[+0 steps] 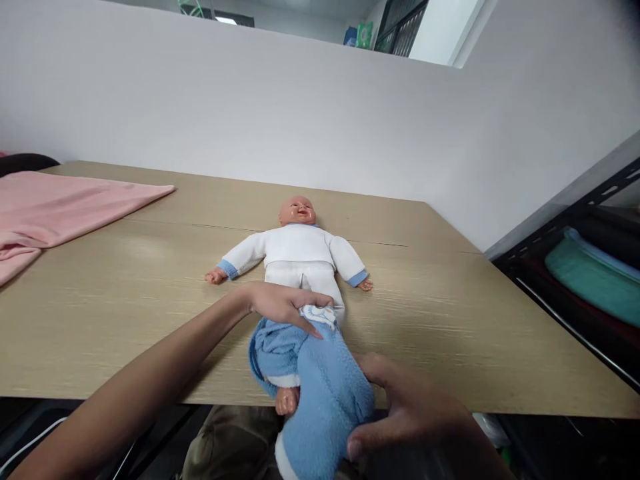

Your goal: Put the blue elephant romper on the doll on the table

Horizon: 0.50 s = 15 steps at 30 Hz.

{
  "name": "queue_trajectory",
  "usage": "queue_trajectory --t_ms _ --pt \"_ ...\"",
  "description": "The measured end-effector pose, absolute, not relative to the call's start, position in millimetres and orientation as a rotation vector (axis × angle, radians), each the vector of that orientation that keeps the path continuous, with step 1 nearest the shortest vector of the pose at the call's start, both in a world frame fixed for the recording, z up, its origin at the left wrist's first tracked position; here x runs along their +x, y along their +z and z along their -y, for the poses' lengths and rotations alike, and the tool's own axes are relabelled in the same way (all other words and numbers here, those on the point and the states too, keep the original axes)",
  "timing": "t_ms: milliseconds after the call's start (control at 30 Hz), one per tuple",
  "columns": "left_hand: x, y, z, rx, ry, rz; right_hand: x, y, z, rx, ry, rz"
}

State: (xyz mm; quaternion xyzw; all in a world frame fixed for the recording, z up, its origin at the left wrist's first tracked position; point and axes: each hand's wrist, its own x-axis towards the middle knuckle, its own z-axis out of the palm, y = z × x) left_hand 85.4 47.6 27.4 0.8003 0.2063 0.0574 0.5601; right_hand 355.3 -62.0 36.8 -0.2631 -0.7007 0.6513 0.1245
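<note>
A baby doll (300, 250) in a white top and white trousers lies on its back on the table, its head away from me. Blue fleece trousers (327, 380) with white cuffs are bunched around its lower legs. One bare foot pokes out of a cuff; the other foot is hidden in the cloth. My left hand (280, 305) lies over the doll's thighs, its thumb and fingers closed on the patterned waistband. At the near side, my right hand (405, 400) grips the outer side of the other trouser leg, which hangs past the table edge. Some of its fingers are behind the cloth.
A pink cloth (75, 200) is spread at the left of the wooden table (425, 320). A white wall (300, 120) stands behind it. To the right, a black rack (565, 220) holds a folded teal cloth (590, 277). My lap is below the near edge.
</note>
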Motion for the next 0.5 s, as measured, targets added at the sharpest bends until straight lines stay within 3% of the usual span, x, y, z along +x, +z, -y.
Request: queue_trajectory --t_ms 300,500 --pt "68.6 8.5 -53.7 1.55 -0.057 -0.212 342.5 -6.2 80.0 -1.151 1.528 1.428" --pt "68.4 5.9 -55.2 1.56 0.044 -0.23 329.8 4.0 111.4 -1.176 1.253 1.468"
